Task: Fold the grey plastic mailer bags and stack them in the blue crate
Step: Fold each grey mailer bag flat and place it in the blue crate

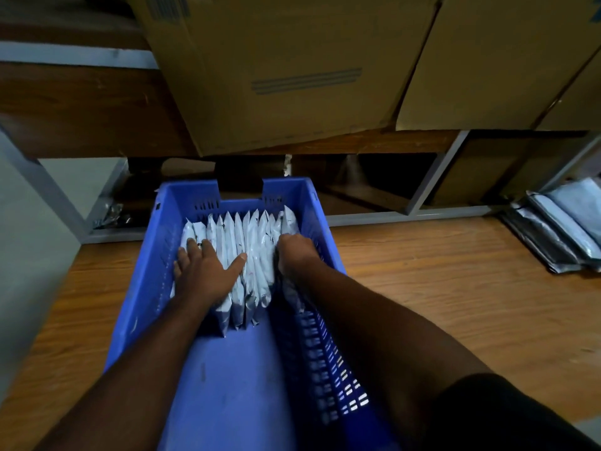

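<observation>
The left hand (pixel 208 271) lies flat with straight fingers, pressing on top of the folded bags (pixel 247 255). The right hand (pixel 294 255) is just beside it, fingers curled down round the last bag (pixel 290 222) at the row's right end. The bags stand on edge in the far half of the blue crate (pixel 227 379), running long away from both hands. More flat bags (pixel 559 229) lie on the floor, far off to the right, nearer the right hand.
</observation>
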